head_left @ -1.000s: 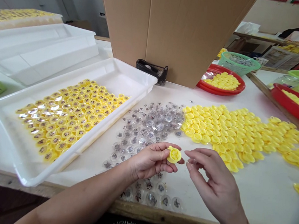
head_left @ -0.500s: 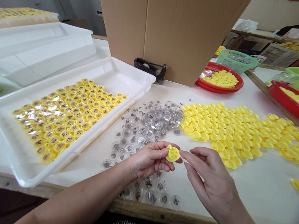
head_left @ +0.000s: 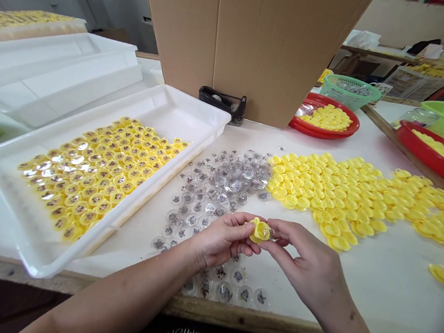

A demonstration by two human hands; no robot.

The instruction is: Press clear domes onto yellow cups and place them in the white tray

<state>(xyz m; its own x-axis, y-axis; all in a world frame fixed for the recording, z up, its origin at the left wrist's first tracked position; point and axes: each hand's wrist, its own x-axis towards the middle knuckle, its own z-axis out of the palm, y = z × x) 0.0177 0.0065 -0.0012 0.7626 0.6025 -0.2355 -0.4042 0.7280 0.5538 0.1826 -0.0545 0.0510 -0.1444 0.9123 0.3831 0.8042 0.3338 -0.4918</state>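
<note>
My left hand [head_left: 225,238] pinches a small yellow cap [head_left: 259,232] above the table's front part. My right hand [head_left: 306,266] meets it from the right, its fingertips pressing a small clear dome piece onto the cap. Below and behind the hands lies a spread of clear dome pieces with dark prints [head_left: 220,184]. A wide layer of loose yellow caps [head_left: 356,195] covers the table to the right. On the left a white tray [head_left: 188,112] holds several rows of yellow caps fitted with clear domes [head_left: 96,167].
A tall cardboard box [head_left: 253,38] stands at the back with a black tape dispenser [head_left: 223,103] at its foot. Red dishes of yellow caps [head_left: 324,119], green baskets [head_left: 349,91] and stacked white trays [head_left: 58,72] ring the table. The wooden table edge [head_left: 254,321] runs along the front.
My right hand has moved left and closed the gap, so its fingers now touch the yellow cap held in my left hand. The left hand has hardly moved.
</note>
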